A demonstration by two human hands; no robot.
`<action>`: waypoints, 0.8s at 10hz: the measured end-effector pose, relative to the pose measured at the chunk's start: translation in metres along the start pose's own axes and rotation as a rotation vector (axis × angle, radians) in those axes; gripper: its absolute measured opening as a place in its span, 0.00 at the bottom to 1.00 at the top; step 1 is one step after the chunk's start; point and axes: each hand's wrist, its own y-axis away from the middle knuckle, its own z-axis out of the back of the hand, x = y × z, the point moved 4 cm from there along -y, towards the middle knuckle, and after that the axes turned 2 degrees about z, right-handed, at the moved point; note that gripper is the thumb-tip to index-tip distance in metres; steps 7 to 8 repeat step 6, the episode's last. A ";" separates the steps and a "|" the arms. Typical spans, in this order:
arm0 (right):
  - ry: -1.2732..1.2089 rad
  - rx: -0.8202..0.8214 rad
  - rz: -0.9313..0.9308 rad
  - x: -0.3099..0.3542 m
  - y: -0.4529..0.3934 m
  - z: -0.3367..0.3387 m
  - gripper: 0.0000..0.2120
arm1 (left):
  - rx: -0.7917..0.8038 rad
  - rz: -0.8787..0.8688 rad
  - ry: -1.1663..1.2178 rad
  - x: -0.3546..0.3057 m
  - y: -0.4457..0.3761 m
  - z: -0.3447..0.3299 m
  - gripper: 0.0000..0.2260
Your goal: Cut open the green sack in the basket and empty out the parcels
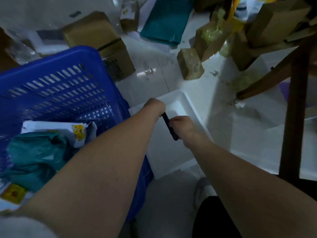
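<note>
My right hand (182,127) and left hand (154,107) both closed on 1 black cutter (169,126), held over a white foam tray (187,103). Green sack (34,152) sits in the blue basket (56,79) to my left, white parcels (56,127) beside it.

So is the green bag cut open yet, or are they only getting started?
Only getting started, it seems. The green sack sits in the blue basket, with no cut visible, though the left arm hides part of it. Right now the left hand and right hand both hold a dark cutter over a white tray, beside the basket. Cutting and emptying remain.
</note>
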 end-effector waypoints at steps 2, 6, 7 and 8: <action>-0.013 -0.009 0.048 -0.001 -0.006 -0.004 0.17 | -0.006 -0.020 -0.187 -0.002 0.001 0.007 0.16; 0.330 -0.113 0.175 0.038 0.036 0.014 0.19 | -0.174 -0.284 -0.383 -0.018 0.059 0.030 0.12; 0.330 -0.113 0.175 0.038 0.036 0.014 0.19 | -0.174 -0.284 -0.383 -0.018 0.059 0.030 0.12; 0.330 -0.113 0.175 0.038 0.036 0.014 0.19 | -0.174 -0.284 -0.383 -0.018 0.059 0.030 0.12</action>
